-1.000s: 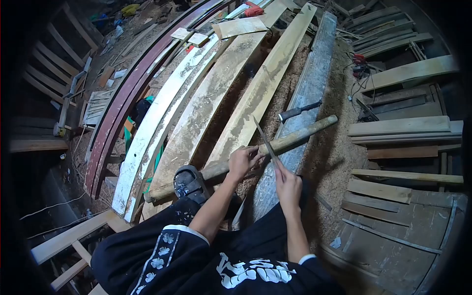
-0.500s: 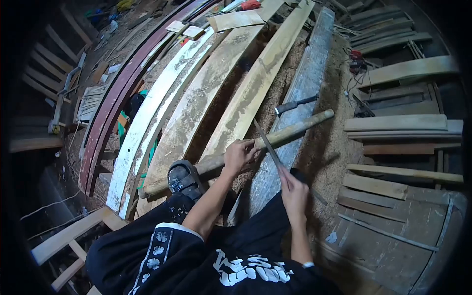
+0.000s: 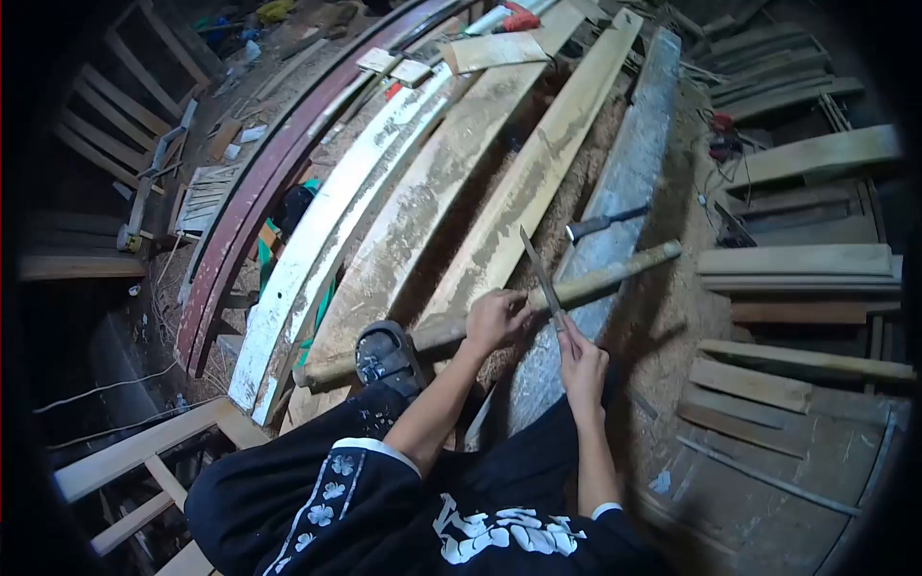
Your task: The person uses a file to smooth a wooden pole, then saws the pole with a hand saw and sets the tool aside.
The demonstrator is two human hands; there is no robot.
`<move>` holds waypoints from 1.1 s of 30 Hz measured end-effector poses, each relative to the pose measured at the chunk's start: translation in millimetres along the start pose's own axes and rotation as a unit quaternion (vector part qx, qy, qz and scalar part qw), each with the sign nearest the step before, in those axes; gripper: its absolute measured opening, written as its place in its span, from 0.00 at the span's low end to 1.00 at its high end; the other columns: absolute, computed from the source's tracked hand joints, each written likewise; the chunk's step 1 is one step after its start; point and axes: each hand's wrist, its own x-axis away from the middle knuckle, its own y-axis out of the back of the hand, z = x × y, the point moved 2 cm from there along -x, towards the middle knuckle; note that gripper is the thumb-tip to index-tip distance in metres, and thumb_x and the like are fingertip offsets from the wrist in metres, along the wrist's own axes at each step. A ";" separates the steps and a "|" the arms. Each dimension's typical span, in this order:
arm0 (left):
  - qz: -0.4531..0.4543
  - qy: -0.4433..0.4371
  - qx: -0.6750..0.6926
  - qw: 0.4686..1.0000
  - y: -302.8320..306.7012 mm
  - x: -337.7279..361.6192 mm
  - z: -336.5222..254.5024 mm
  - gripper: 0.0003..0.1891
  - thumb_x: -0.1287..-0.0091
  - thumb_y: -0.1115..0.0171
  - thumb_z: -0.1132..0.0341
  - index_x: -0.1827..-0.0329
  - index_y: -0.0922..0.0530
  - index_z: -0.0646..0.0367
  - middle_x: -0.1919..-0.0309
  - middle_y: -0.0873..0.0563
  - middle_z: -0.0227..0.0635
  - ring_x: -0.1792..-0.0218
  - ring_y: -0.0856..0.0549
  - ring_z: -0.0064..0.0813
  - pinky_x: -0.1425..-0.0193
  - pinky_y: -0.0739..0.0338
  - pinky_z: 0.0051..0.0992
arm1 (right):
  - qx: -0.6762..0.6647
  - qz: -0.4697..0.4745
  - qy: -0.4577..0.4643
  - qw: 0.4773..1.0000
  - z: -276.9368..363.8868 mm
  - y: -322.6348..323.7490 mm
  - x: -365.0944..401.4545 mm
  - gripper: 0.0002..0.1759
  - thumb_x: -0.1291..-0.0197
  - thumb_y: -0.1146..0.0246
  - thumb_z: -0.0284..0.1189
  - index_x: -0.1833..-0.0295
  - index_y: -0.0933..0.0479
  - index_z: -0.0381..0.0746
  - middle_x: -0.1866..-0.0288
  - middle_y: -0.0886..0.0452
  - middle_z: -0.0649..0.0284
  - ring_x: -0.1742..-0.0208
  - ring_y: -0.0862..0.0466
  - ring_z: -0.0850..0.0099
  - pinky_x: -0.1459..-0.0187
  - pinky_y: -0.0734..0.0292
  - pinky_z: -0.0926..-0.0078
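So the long round wooden pole [image 3: 619,273] is lying crosswise over the boards, its right end past the weathered grey plank [image 3: 626,182], and the long thin metal tool with a narrow pointed blade [image 3: 543,276] crosses it just right of the left hand [image 3: 493,320]. My two cents on handling that crossing: a round pole will probably want to roll, so I'd keep firm weight on it near the contact spot, and the foot in the dark sandal [image 3: 386,355] sitting up against its left part may be helping there. Keep the thin tool's angle steady, use light even pressure, and mind those left fingertips, cause they're awfully near the blade. As for grip: the right hand [image 3: 583,363] is closed round the tool's lower end, fingers wrapped and bunched, with the blade pointing up and away from the body. The left hand sits over the pole with its fingers half curled toward the tool; can't tell whether they're squeezing the pole, pinching something small or just resting there. Dark-handled tool [image 3: 605,224] on the grey plank is near the pole but nobody's touching it.
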 end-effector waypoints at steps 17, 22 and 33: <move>0.026 0.048 -0.007 0.998 7.7 -6.6 -9.2 0.19 0.38 0.24 0.49 0.52 0.08 0.54 0.61 0.08 0.43 0.59 0.09 0.46 0.53 0.15 0.39 | 0.078 -0.001 -0.032 0.996 10.1 -2.0 2.6 0.18 0.28 0.36 0.26 0.35 0.16 0.37 0.47 0.13 0.43 0.47 0.12 0.46 0.49 0.16 0.58; 0.026 0.009 0.036 0.999 -1.9 -2.4 -1.4 0.19 0.38 0.23 0.50 0.54 0.08 0.55 0.62 0.08 0.43 0.60 0.09 0.46 0.54 0.15 0.40 | 0.067 -0.001 0.019 0.998 2.8 2.0 7.3 0.19 0.27 0.37 0.27 0.33 0.18 0.38 0.44 0.13 0.45 0.43 0.13 0.47 0.46 0.16 0.56; 0.052 -0.019 0.022 0.998 -2.4 -1.5 -3.0 0.21 0.36 0.24 0.46 0.55 0.10 0.56 0.65 0.10 0.43 0.61 0.10 0.48 0.56 0.17 0.41 | 0.025 -0.041 0.010 0.999 -11.9 -14.4 8.0 0.18 0.27 0.36 0.28 0.35 0.16 0.37 0.48 0.13 0.40 0.45 0.12 0.45 0.47 0.15 0.56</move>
